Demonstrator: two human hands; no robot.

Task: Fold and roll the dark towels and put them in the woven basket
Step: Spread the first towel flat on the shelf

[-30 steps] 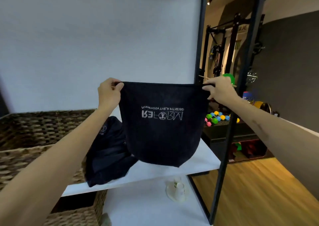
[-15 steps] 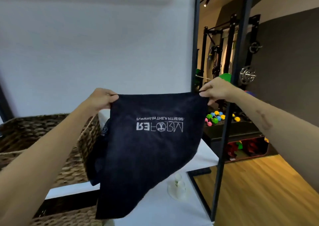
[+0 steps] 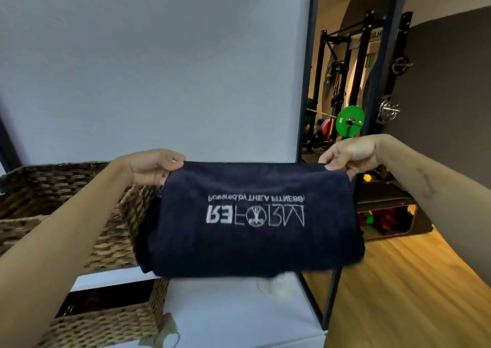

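Observation:
A dark navy towel [image 3: 255,244] with white upside-down lettering hangs in the air in front of me. My left hand [image 3: 152,165] pinches its top left corner and my right hand [image 3: 350,153] pinches its top right corner. The towel's lower part swings toward me and covers the shelf behind it. A large woven basket [image 3: 55,188] stands on the white shelf [image 3: 111,277] at the left, just beside the towel. More dark towel cloth [image 3: 144,230] shows between the basket and the held towel, mostly hidden.
A second woven basket [image 3: 106,318] sits on the lower white shelf [image 3: 239,318]. Black metal frame posts [image 3: 308,82] rise at the right of the shelves. Beyond them lie a wooden floor [image 3: 411,294] and gym equipment [image 3: 350,120].
Both hands have lowered the towel's top edge and spread slightly apart. The towel's bottom has swung up toward me, and the view has tilted.

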